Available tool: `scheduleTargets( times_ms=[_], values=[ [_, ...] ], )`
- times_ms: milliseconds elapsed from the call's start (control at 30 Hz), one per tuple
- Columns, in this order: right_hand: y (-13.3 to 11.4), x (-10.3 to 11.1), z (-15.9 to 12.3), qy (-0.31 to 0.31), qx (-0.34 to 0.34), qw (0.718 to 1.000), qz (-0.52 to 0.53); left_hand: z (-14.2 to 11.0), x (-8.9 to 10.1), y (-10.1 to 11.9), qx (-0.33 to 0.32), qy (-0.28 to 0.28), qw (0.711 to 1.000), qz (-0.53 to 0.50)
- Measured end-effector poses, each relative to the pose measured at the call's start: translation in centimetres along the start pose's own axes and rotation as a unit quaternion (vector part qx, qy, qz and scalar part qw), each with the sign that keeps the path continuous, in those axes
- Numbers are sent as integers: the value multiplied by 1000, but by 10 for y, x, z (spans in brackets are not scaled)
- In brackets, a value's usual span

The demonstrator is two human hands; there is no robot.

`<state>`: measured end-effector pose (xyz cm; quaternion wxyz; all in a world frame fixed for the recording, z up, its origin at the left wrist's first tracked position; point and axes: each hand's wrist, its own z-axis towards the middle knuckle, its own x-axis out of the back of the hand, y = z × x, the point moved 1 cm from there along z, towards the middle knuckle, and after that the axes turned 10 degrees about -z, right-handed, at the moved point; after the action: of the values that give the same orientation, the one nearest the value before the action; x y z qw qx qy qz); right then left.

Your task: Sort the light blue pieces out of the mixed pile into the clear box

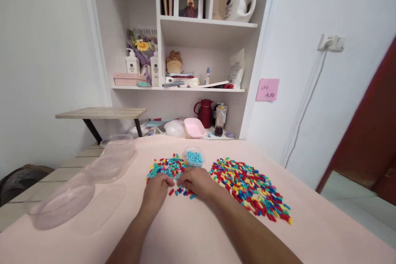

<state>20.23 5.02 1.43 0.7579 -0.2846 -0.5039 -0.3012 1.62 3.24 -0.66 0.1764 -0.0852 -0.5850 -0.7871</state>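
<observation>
My left hand [156, 191] rests at the near edge of a small pile of toy bricks [167, 166], mostly light blue with red, yellow and dark blue among them. Its fingers are curled together, and whatever they hold is hidden. Close beside it, my right hand [198, 180] reaches in with bent, closed fingertips; I cannot make out anything in them. Just beyond the right hand stands a clear plastic tub [194, 157] filled with light blue bricks. Several loose bricks [182, 192] lie on the pink tabletop [185, 231] below the hands.
A larger pile of mixed bricks [250, 187] spreads to the right. Clear plastic containers [66, 202] and a flat lid [105, 204] lie on the left. Behind the table stand a pink basin [194, 128], a red jug [204, 113], a bottle [220, 121] and a small wooden shelf [100, 112].
</observation>
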Motion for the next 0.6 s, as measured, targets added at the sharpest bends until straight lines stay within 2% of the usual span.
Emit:
scheduleTargets(
  times_ms=[133,200,267,367,433,500,600],
  values=[
    [0,3,0,9,-12,1000,-1,2,6,0,19,51,998,20],
    [2,7,-1,45,-18,998,27,3,9,-1,23,70,997,33],
    [7,12,-1,108,-32,992,56,4,10,-3,21,81,995,48],
    [20,17,1,218,-95,969,64,4,9,-4,14,74,994,80],
    [31,17,3,265,-151,951,53,3,7,-4,9,57,992,109],
    [42,16,3,284,-195,938,45,3,5,-4,7,41,990,138],
    [49,13,3,296,-206,931,52,4,5,-5,6,25,984,176]
  ],
)
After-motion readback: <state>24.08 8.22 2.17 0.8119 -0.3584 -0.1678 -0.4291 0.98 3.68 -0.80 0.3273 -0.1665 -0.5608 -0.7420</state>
